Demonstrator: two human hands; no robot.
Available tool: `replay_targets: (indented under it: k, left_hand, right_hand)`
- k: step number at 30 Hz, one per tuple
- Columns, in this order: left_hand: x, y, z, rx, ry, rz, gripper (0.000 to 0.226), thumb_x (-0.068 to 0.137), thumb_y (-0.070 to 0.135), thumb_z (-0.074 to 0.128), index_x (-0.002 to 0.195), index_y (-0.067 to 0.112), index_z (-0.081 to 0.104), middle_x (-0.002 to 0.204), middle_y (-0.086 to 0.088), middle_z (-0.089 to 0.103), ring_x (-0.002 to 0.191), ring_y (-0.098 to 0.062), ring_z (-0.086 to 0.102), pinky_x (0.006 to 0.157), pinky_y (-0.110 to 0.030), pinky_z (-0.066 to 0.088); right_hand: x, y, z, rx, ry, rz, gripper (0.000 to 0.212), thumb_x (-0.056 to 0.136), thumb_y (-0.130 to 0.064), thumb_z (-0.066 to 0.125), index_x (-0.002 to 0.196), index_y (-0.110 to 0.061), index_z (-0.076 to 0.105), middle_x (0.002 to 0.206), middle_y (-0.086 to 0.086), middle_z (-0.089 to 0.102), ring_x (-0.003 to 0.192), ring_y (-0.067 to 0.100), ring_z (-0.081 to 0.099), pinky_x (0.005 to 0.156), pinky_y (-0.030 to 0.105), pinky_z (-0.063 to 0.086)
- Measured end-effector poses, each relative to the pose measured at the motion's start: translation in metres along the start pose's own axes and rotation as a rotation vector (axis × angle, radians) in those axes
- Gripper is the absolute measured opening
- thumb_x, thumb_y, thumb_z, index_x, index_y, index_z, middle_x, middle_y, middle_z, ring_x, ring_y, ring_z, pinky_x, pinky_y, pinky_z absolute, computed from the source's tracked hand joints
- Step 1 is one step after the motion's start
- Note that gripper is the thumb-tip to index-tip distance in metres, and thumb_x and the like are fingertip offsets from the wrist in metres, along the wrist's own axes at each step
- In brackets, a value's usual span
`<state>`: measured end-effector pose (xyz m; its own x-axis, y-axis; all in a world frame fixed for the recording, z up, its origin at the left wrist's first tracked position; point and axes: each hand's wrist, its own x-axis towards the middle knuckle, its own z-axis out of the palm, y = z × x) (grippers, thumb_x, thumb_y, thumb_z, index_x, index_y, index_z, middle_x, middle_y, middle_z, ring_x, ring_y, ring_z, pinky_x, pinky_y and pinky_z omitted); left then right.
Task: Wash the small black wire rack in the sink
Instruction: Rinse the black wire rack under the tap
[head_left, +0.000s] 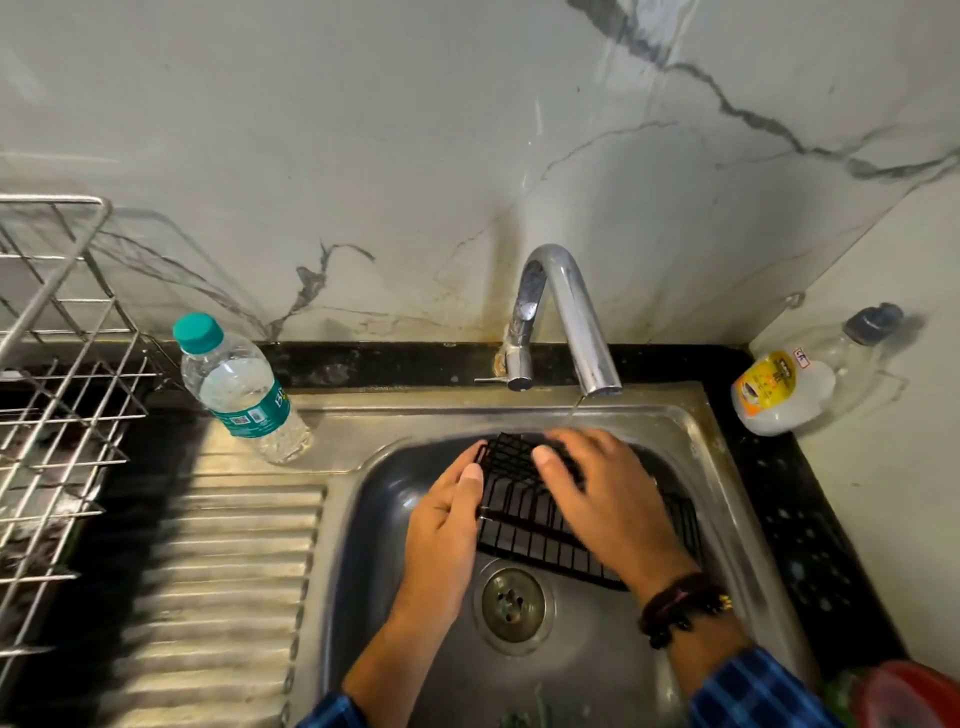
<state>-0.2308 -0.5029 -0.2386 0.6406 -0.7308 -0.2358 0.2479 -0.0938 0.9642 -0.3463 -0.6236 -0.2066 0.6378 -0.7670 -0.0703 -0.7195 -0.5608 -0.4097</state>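
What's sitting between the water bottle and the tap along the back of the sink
Nothing stands there. In the head view, the stretch from the water bottle to the tap shows only bare black counter edge and the sink rim.

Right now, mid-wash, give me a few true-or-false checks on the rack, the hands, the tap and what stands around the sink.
1. The black wire rack is inside the sink. True.
2. The tap is dry. False: a thin stream runs from its spout.
3. The left hand holds the rack's left edge. True.
4. The right hand is off the rack. False: it lies across the rack's top.
5. The water bottle has a red cap. False: the cap is teal.
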Motion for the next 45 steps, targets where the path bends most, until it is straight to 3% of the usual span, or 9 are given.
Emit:
replay_targets:
  k: [5,13,16,21,25,28,34,40,45]
  left_hand:
    - [0.004,-0.001,-0.008,0.082,-0.008,0.157,0.043,0.102,0.038,0.039,0.140,0.029,0.057,0.144,0.006,0.057,0.138,-0.017,0.048,0.114,-0.051,0.038]
    - [0.019,0.013,-0.012,0.207,-0.121,0.190,0.028,0.104,0.036,0.044,0.128,0.037,0.059,0.146,0.003,0.050,0.123,-0.006,0.057,0.100,-0.024,0.045]
    - [0.025,0.021,-0.023,0.299,0.009,-0.187,0.043,0.097,0.063,0.042,0.100,0.033,0.073,0.123,0.010,0.068,0.120,-0.010,0.059,0.107,-0.030,0.038]
    - [0.027,0.020,-0.017,0.152,0.038,-0.487,0.091,0.055,0.092,0.060,0.118,0.026,0.069,0.122,0.002,0.068,0.114,-0.022,0.063,0.084,-0.041,0.053]
    - [0.018,0.008,-0.010,0.033,0.009,-0.425,0.095,0.059,0.080,0.074,0.129,0.016,0.062,0.119,-0.003,0.071,0.109,-0.019,0.067,0.092,-0.040,0.055]
    - [0.007,0.007,-0.004,0.050,-0.124,-0.292,0.070,0.074,0.073,0.070,0.129,0.030,0.065,0.136,0.008,0.064,0.132,-0.007,0.052,0.114,-0.044,0.038]
    - [0.001,0.004,-0.012,-0.113,-0.026,-0.211,0.044,0.097,0.055,0.047,0.123,0.028,0.071,0.124,-0.004,0.071,0.123,-0.017,0.062,0.110,-0.042,0.042]
    - [-0.001,0.002,-0.020,-0.235,0.114,-0.307,0.033,0.097,0.050,0.051,0.107,0.034,0.078,0.096,0.006,0.075,0.103,-0.017,0.060,0.109,-0.043,0.037]
    - [0.001,0.003,-0.004,-0.324,0.029,-0.298,0.043,0.097,0.042,0.052,0.130,0.017,0.067,0.119,-0.013,0.072,0.115,-0.028,0.066,0.104,-0.046,0.047]
  right_hand:
    - [0.008,0.008,-0.002,0.173,0.082,-0.053,0.053,0.095,-0.068,0.026,0.079,-0.029,0.058,0.082,-0.010,0.054,0.076,0.005,0.054,0.068,0.032,0.045]
    - [0.005,0.005,-0.011,0.276,0.129,0.000,0.054,0.092,-0.064,0.025,0.061,-0.023,0.040,0.074,-0.005,0.047,0.068,0.009,0.049,0.061,0.033,0.037]
    - [-0.002,-0.006,-0.003,0.081,0.125,-0.068,0.051,0.087,-0.069,0.034,0.067,-0.023,0.044,0.079,-0.007,0.043,0.072,0.010,0.047,0.059,0.030,0.033]
    - [-0.029,-0.025,0.018,-0.076,0.143,-0.152,0.046,0.083,-0.070,0.047,0.091,-0.025,0.055,0.093,-0.006,0.050,0.090,0.018,0.050,0.073,0.038,0.048]
    - [-0.032,-0.028,0.015,-0.241,0.188,-0.102,0.070,0.090,-0.073,0.037,0.138,-0.024,0.053,0.136,0.005,0.052,0.129,0.029,0.045,0.111,0.059,0.029]
    - [-0.011,-0.024,0.006,-0.164,-0.029,0.035,0.079,0.092,-0.075,0.006,0.159,-0.034,0.009,0.168,0.010,0.008,0.154,0.032,-0.005,0.118,0.065,-0.007]
    - [-0.017,-0.030,0.019,-0.218,0.027,-0.343,0.058,0.103,-0.054,0.015,0.159,-0.042,0.004,0.168,0.007,-0.011,0.154,0.026,-0.013,0.123,0.058,-0.001]
    - [-0.011,0.037,0.010,-0.185,0.166,0.282,0.068,0.096,-0.064,0.001,0.158,-0.038,-0.008,0.167,0.013,-0.011,0.152,0.041,-0.005,0.116,0.070,0.015]
    - [-0.024,-0.041,0.036,-0.298,0.101,-0.253,0.065,0.102,-0.056,0.016,0.161,-0.031,0.002,0.168,0.008,-0.009,0.154,0.031,-0.009,0.120,0.063,-0.004]
